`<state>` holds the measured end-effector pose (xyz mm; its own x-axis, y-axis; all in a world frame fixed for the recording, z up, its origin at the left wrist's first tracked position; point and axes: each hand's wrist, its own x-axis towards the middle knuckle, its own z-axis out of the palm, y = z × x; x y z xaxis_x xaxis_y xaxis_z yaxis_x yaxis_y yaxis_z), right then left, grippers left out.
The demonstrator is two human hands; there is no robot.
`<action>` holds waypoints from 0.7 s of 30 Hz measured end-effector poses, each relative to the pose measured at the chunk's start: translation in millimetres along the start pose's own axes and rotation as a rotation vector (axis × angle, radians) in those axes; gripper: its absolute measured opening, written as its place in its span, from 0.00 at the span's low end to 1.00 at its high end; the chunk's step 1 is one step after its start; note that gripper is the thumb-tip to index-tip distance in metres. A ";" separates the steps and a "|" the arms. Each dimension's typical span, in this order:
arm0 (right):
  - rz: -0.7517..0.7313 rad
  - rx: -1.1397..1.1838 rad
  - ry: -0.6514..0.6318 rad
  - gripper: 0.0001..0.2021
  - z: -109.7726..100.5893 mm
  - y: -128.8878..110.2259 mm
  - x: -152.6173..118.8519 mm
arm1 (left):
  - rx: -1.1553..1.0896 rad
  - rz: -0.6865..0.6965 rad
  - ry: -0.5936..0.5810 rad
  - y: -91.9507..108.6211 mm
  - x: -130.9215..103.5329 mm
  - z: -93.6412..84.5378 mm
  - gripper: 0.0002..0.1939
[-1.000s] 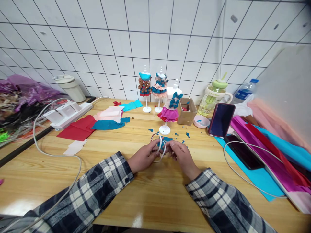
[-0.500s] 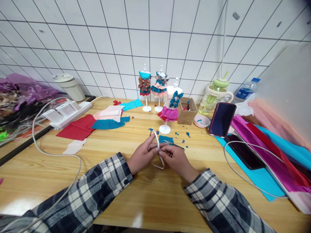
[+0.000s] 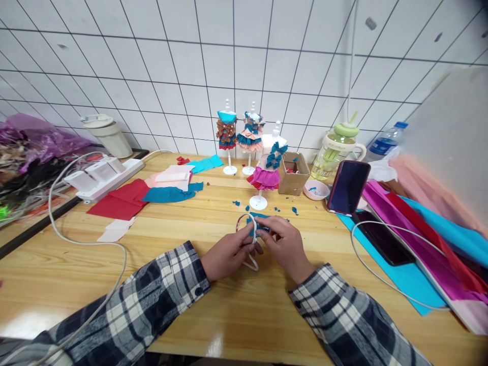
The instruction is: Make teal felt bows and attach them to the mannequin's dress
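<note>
I see the left hand above the worktop, its grip closed on a white looped band. The band's long axis runs roughly up and down my view: 1 curve points toward the 3 dressed stands, the other toward the near edge. The right hand has its fingertips bunched just beside the band; I can't tell what that grip pinches.

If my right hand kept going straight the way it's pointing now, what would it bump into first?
Most likely the white loop in your left hand, just beyond your right hand; whether they touch is unclear at this depth.
</note>
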<state>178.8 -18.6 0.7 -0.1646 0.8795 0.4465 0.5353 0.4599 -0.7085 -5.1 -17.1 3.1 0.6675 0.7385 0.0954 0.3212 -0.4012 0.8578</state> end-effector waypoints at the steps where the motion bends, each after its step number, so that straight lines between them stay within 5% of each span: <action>1: -0.002 0.006 0.008 0.12 0.8 0.2 -0.3 | 0.000 -0.006 -0.008 0.7 0.1 -0.1 0.29; 11: 0.020 -0.043 0.004 0.03 0.7 -4.5 -0.3 | -0.011 -0.032 -0.025 1.4 0.6 -2.7 0.31; 16: 0.062 -0.014 -0.009 0.15 1.2 -1.4 0.1 | -0.006 -0.037 -0.032 0.1 0.8 -3.3 0.28; 21: 0.077 -0.015 -0.028 0.12 0.8 0.2 0.9 | 0.035 -0.045 -0.051 -2.1 0.9 -3.6 0.24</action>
<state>178.0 -17.6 0.5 -0.1458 0.9152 0.3757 0.5596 0.3894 -0.7316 -7.6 -13.6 3.2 0.6850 0.7279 0.0304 0.3745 -0.3875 0.8424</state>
